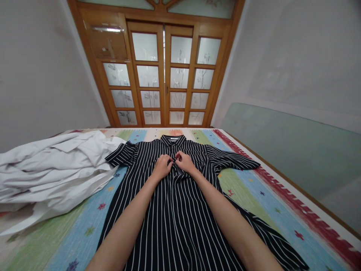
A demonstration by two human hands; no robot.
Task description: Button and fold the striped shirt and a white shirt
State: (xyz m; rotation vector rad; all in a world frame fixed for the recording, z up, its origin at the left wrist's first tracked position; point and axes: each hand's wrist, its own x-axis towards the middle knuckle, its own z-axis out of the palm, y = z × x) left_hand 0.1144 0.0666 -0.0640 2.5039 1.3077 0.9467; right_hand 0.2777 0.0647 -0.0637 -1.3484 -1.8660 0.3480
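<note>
A black shirt (169, 222) with white stripes lies spread face up, its collar at the far end and both short sleeves out to the sides. My left hand (163, 166) pinches the front placket in the chest area. Opposite it, my right hand (184, 162) pinches the same placket, fingertips almost meeting the left ones. The cloth is lifted and creased just below the fingers. Whatever button lies between the fingertips is too small to make out.
A heap of white cloth (56, 169) lies at the left, touching the shirt's left sleeve. Underneath is a colourful striped cover (254, 195). A pale green panel (293, 150) borders the right side. Wooden glazed doors (165, 75) stand beyond the far edge.
</note>
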